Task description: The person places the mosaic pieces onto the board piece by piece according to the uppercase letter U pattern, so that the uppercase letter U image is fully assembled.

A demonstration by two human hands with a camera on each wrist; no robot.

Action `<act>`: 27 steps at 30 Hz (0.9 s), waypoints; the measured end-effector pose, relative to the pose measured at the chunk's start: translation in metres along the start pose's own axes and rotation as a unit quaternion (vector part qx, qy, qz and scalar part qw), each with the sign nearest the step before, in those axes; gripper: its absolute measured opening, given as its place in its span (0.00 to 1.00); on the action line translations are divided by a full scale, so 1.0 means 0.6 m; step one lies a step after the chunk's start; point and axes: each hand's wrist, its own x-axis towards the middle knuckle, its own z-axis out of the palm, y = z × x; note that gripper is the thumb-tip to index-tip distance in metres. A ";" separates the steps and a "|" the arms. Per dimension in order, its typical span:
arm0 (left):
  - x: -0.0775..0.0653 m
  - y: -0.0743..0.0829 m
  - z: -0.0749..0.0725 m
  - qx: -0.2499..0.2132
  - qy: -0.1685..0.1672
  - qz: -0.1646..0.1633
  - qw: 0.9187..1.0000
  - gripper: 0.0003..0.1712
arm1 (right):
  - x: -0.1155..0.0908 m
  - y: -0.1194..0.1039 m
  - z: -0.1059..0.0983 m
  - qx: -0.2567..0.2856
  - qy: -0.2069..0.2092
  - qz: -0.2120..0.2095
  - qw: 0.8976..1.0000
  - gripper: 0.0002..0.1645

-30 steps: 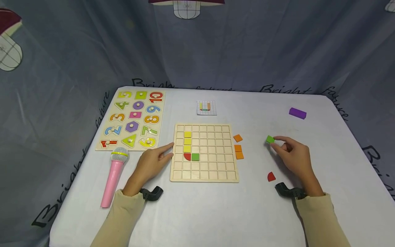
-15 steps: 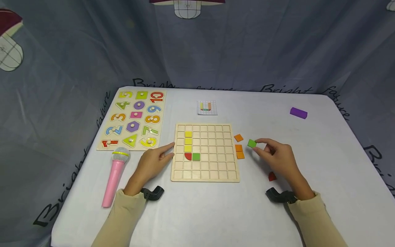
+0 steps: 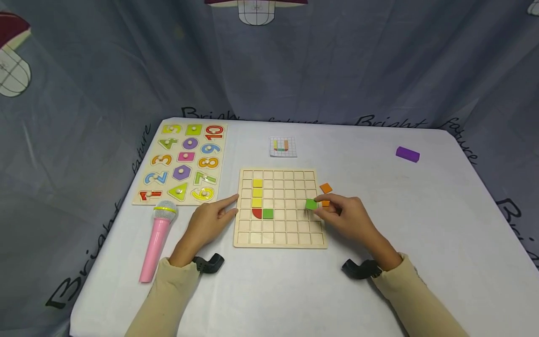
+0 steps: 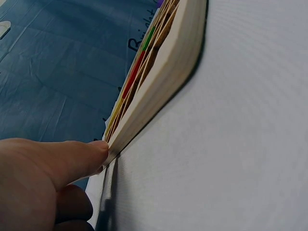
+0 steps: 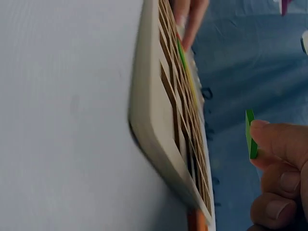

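Note:
My right hand (image 3: 349,217) pinches a green square tile (image 3: 310,204) between thumb and fingers, over the right part of the wooden grid board (image 3: 290,229). In the right wrist view that green tile (image 5: 250,134) is tilted and raised above the grid. Thumb and index finger of my left hand (image 3: 206,224) touch the board's left edge, the fingers fairly straight. Set in the grid are several yellow tiles (image 3: 257,193) in a column, a red quarter-circle piece (image 3: 257,214) below them and another green tile (image 3: 267,214) beside it. Orange tiles (image 3: 325,187) lie right of the board, partly covered by my right hand.
A pattern card (image 3: 283,147) lies behind the board. To the left are a number puzzle board (image 3: 181,164) and a pink toy microphone (image 3: 156,243). A purple block (image 3: 407,154) stands at the back right of the white-covered table (image 3: 269,290).
My right hand has carried the green tile leftward from the table's right side to over the board. The loose red piece is now hidden under the right arm. My left hand stays put.

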 end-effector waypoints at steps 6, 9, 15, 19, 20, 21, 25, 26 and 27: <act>0.001 0.001 -0.001 0.001 -0.002 -0.003 1.000 0.26 | 0.015 -0.026 0.042 0.038 -0.041 -0.035 0.998 0.13; 0.001 0.002 -0.002 0.002 -0.003 -0.003 1.000 0.26 | 0.020 -0.034 0.057 0.044 -0.050 -0.039 0.997 0.13; 0.000 0.001 -0.001 0.004 -0.005 -0.002 1.000 0.26 | 0.026 -0.042 0.075 0.044 -0.068 -0.018 0.997 0.14; 0.000 0.001 0.000 0.005 -0.005 -0.002 1.000 0.26 | 0.030 -0.044 0.085 0.032 -0.080 -0.010 0.996 0.14; 0.000 0.001 0.000 0.005 -0.005 -0.002 1.000 0.27 | 0.031 -0.044 0.088 0.027 -0.082 -0.010 0.996 0.14; 0.000 0.001 0.000 0.005 -0.005 -0.003 1.000 0.27 | 0.032 -0.044 0.091 0.023 -0.084 -0.010 0.996 0.14; 0.001 0.000 0.000 0.005 -0.003 -0.001 1.000 0.27 | 0.036 -0.045 0.100 -0.002 -0.085 -0.007 0.996 0.14; 0.001 0.000 -0.001 0.006 -0.002 -0.001 1.000 0.27 | 0.037 -0.045 0.102 -0.010 -0.084 -0.006 0.996 0.14; 0.001 0.000 -0.001 0.006 -0.001 0.000 1.000 0.27 | 0.037 -0.045 0.103 -0.017 -0.084 -0.005 0.996 0.14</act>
